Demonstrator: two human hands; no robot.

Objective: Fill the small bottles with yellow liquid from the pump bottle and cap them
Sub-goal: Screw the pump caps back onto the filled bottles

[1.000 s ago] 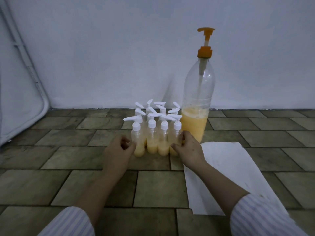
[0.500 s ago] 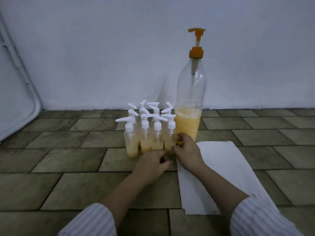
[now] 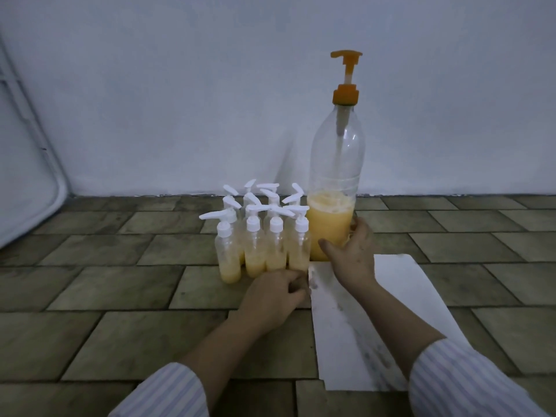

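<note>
The right hand (image 3: 352, 257) is wrapped loosely round the base of the pump bottle (image 3: 334, 188); the left hand (image 3: 270, 299) is curled by the capped small bottles (image 3: 261, 233), holding nothing visible. That tall bottle's top-heavy, so one clumsy nudge could probably topple the cluster.

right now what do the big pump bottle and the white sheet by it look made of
Pump bottle: looks like clear, glossy plastic, since the dip tube and yellow liquid show through; its orange pump head looks like opaque plastic. White sheet: flat, thin and matte with grey smudges, probably paper or thin board; I cannot tell which.

Rear small bottles (image 3: 272, 195) mostly hidden
</note>
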